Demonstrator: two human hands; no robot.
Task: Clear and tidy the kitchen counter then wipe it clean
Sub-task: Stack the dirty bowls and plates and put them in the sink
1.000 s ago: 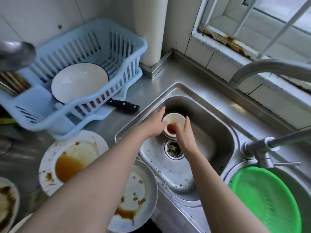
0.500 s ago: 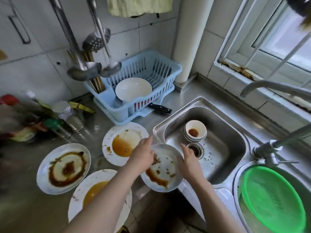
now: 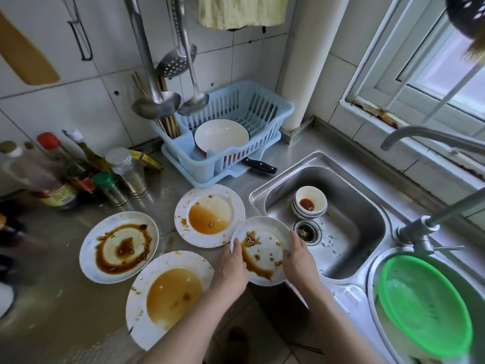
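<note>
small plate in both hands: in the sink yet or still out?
Still out. The small plate is gripped by the left hand and right hand at the sink edge, over the counter rim; only the stacked bowls are inside.

The bottles (image 3: 52, 174) at the left edge of the frame are smeared by blur, their labels unreadable. Just below them, dark shapes (image 3: 10, 245) along the left edge are cut off and too blurred to identify, as is a white curved object (image 3: 4, 298) lower down. At the upper right corner a dark perforated object (image 3: 469, 14) is clipped by the frame. The yellow cloth (image 3: 241, 11) at top centre runs out of view above. The green strainer (image 3: 425, 306) at lower right hides the basin beneath it. The left hand (image 3: 231, 269) covers the near edge of the small plate (image 3: 262, 250), so its grip underneath cannot be seen.
</note>
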